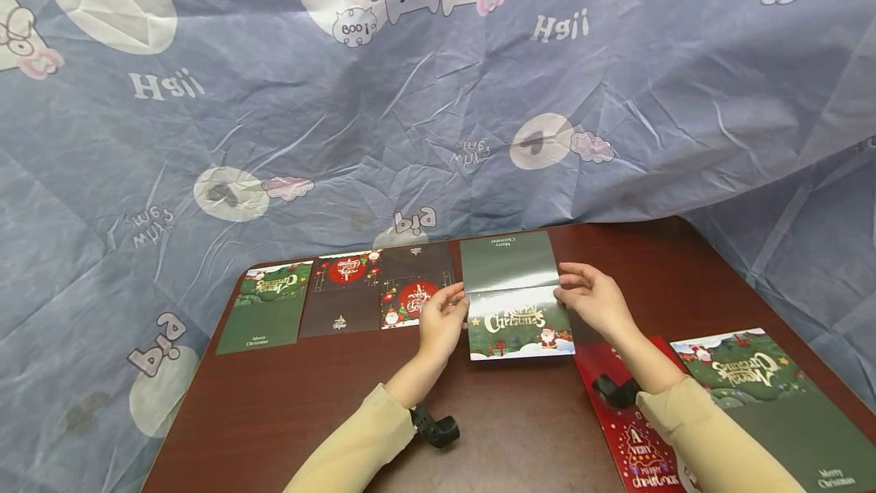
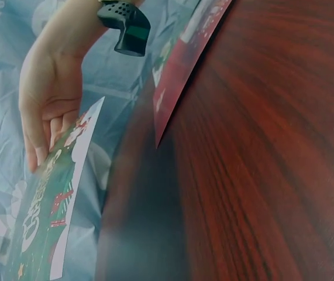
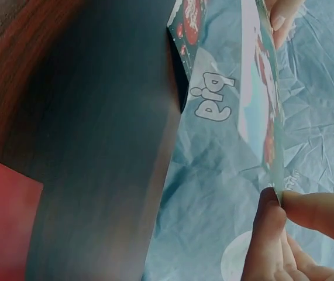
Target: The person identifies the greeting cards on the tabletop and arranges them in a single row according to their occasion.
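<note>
Above the table, a green folding Christmas card (image 1: 522, 332) is unfolded, with its crease across the middle, a plain upper half and a Santa picture below. My left hand (image 1: 440, 323) pinches its left edge near the crease. The opposite edge is between the thumb and fingers of my right hand (image 1: 598, 304). From the right wrist, thumb and fingertip show pressed together on the edge of the card (image 3: 267, 99). The left wrist view shows the printed half of the card (image 2: 48, 213) tilted, with the right hand (image 2: 52, 96) behind it.
Along the back left lie a green card (image 1: 263, 322) and two dark cards with red circles (image 1: 342, 303), (image 1: 416, 268). Under the right forearm is a red card (image 1: 626, 432); a green one (image 1: 787, 417) lies right of it. A blue patterned cloth (image 1: 383, 120) hangs behind the brown table (image 1: 287, 417).
</note>
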### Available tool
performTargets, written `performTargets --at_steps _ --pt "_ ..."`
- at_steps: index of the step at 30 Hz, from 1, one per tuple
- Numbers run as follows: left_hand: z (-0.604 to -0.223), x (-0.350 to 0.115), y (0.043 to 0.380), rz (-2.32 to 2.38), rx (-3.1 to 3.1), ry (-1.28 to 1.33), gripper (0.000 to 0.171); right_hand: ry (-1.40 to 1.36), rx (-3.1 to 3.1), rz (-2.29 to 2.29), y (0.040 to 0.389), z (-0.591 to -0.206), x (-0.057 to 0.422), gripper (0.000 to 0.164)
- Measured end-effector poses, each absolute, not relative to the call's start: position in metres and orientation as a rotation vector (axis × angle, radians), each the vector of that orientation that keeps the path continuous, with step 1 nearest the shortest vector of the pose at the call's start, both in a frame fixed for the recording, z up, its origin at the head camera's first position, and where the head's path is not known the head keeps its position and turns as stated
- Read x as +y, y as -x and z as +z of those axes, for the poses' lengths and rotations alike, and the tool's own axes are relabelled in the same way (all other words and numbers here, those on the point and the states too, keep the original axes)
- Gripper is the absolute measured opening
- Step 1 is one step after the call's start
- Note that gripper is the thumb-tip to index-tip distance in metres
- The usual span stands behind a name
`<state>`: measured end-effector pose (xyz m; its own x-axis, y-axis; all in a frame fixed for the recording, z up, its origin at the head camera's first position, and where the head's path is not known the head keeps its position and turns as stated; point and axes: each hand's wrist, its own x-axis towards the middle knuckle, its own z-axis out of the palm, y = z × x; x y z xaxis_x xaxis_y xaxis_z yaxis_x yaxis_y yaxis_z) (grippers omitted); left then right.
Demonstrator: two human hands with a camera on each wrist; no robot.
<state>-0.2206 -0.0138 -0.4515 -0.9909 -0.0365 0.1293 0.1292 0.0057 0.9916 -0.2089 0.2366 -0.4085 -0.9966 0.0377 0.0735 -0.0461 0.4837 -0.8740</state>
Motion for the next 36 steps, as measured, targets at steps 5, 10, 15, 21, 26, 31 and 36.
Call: performTargets --at_steps 5,10,15,21,26,31,36 --pt "-0.453 -0.013 0.229 -2.081 -2.177 0.082 0.032 0.026 -2.607 1.581 0.218 -0.411 0.235 0.047" --pt "-0.453 -0.012 0.238 -2.043 -2.192 0.074 0.032 0.074 -2.57 1.629 0.23 -0.418 0.232 0.04" --pt "-0.456 -0.011 0.249 -1.97 -2.234 0.023 0.029 0.12 -2.536 1.692 0.242 -0.425 0.231 0.037" --pt "-0.459 -0.009 0.26 -1.878 -2.284 0.001 0.03 0.155 -2.507 1.741 0.255 -0.428 0.231 0.037" --pt "-0.461 -0.008 0.267 -1.803 -2.322 -0.007 0.031 0.196 -2.5 1.758 0.263 -0.431 0.229 0.037" --pt "-0.464 -0.008 0.27 -1.801 -2.353 -0.048 0.033 0.25 -2.487 1.747 0.273 -0.437 0.226 0.037" --pt "-0.466 -0.008 0.273 -1.813 -2.372 -0.054 0.034 0.316 -2.474 1.73 0.282 -0.443 0.224 0.035"
